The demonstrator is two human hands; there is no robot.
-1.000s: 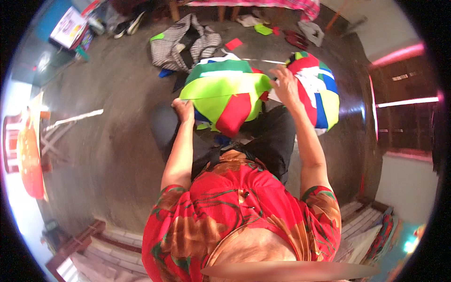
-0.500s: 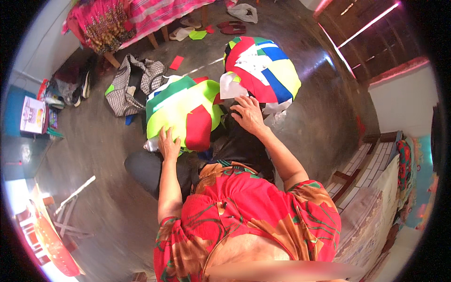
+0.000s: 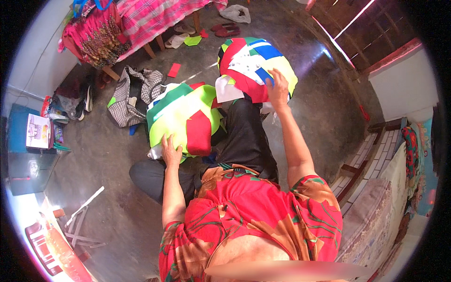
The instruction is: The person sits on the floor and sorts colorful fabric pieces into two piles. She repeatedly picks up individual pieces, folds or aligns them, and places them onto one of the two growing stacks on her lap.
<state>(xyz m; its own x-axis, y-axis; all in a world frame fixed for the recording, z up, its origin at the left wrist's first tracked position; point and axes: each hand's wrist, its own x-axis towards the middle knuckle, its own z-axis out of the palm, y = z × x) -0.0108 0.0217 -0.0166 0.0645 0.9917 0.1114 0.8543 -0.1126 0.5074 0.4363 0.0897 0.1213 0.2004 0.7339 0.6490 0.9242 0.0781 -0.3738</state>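
Two heaps of bright cloth pieces lie in front of me. My left hand [image 3: 171,151] rests on the near edge of the left heap [image 3: 176,123], fingers apart on neon-yellow cloth, beside a red piece [image 3: 199,135]. At the right heap [image 3: 283,65], my right hand [image 3: 278,89] is over the near side, its slightly bent fingers beside a dark-blue piece [image 3: 264,76]. They look apart with nothing between them; whether they press on the cloth I cannot tell. A white piece [image 3: 227,92] hangs from that heap's left side, toward the left heap.
A checked grey cloth [image 3: 124,101] lies on the floor to the left, with a red scrap [image 3: 174,70] near it. Shoes [image 3: 226,30] and a white plastic bag [image 3: 236,14] are farther off. A pink-covered bed [image 3: 145,21] stands at the far left, a bench [image 3: 359,174] at right.
My right hand has moved right, from beside the white piece at the heap's lower left to its blue and yellow part. My left hand stays on the left heap.
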